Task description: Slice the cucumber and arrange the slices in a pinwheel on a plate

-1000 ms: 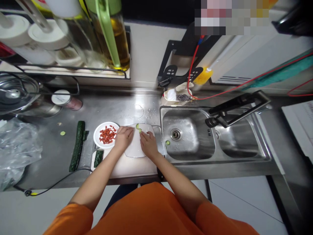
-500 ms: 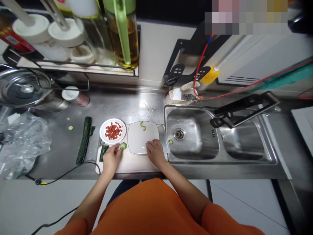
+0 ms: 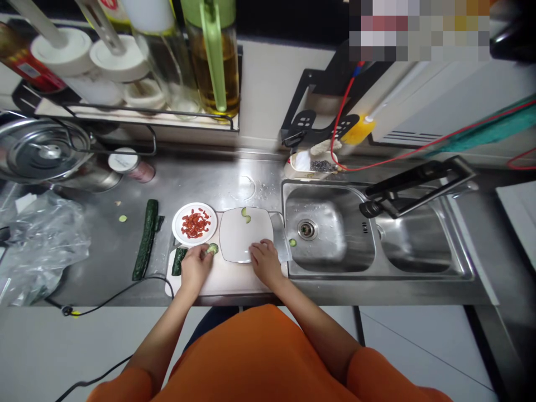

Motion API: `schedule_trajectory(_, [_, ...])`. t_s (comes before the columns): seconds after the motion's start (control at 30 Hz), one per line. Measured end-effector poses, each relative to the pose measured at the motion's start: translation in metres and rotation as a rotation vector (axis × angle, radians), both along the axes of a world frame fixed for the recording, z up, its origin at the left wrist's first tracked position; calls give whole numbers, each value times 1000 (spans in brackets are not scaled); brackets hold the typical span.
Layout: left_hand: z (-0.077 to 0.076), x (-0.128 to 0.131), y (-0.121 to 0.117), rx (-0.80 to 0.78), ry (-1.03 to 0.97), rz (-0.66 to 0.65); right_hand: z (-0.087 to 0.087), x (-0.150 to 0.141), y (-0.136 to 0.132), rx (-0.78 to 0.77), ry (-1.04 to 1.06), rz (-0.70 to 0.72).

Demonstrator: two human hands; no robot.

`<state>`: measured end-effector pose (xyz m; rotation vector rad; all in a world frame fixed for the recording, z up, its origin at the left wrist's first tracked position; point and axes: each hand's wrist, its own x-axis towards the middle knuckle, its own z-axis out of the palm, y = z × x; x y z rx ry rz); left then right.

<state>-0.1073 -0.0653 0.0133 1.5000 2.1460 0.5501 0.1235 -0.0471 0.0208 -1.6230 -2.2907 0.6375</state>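
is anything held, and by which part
The left hand touches cut cucumber at its left edge; whether it's gripped is unclear. The right hand touches the plate at its near right edge, grip also unclear.

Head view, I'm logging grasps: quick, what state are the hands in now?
Left hand: partly closed at the cut cucumber; grip cannot be told.
Right hand: at the near edge of the square plate; grip cannot be told.
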Motion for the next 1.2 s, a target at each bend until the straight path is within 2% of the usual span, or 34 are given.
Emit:
schedule_trajectory(0.27, [8, 3, 4, -31, -45, 41, 2, -4, 4, -2, 0, 6])
schedule_trajectory(0.37, [14, 2, 4, -74, -171, 87, 3, -7, 7, -14, 88, 1])
schedule_trajectory(0.47, [23, 3, 9, -110, -412, 115, 4, -14, 13, -55, 222, 0])
schedule_trajectory(0.57, [34, 12, 18, -175, -685, 94, 11, -21, 20, -152, 366, -76])
schedule_trajectory(0.7, [48, 32, 32, -227, -950, 72, 27, -24, 32, -384, 546, -209])
schedule_trajectory(0.8, [53, 43, 40, -269, -1068, 72, 35, -21, 38, -546, 671, -248])
schedule_trajectory(0.9, [53, 47, 44, -335, -1135, 82, 40, -17, 41, -603, 730, -297])
schedule_trajectory(1.1, [49, 51, 45, -583, -1249, 349, 49, -8, 45, -631, 822, -336])
schedule_trajectory(1.2, [45, 55, 44, -758, -1376, 374, 53, -5, 47, -643, 833, -309])
